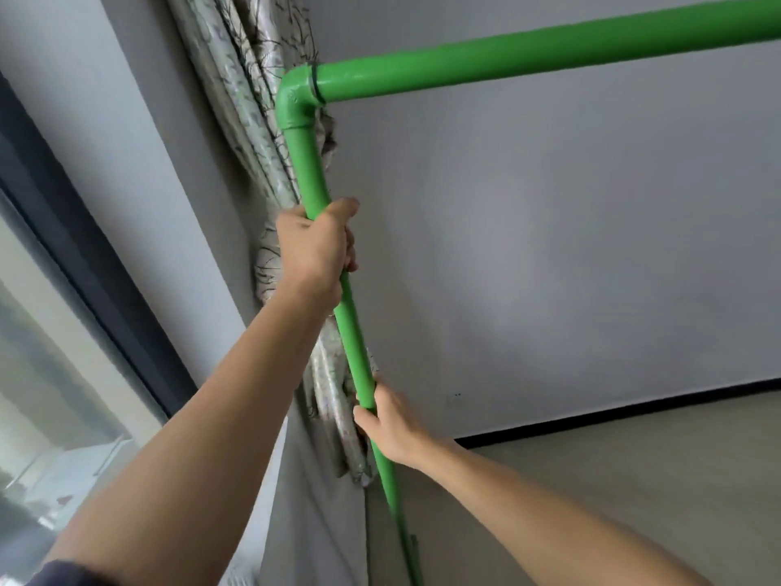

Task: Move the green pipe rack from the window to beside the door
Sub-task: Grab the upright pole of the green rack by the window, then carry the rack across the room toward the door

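Note:
The green pipe rack point(507, 57) fills the view: an upright post runs from the bottom centre up to an elbow joint at the upper middle, and a top bar leaves to the upper right. My left hand point(315, 247) is closed around the post a little below the elbow. Lower on the same post, my right hand point(391, 420) grips it from the right side. The foot of the rack is barely visible at the bottom edge.
A patterned curtain point(249, 99) hangs bunched right behind the post. The window point(50, 332) with a dark frame is on the left. A plain grey wall point(549, 247) with a dark skirting point(613, 416) and a light floor point(634, 480) lie to the right.

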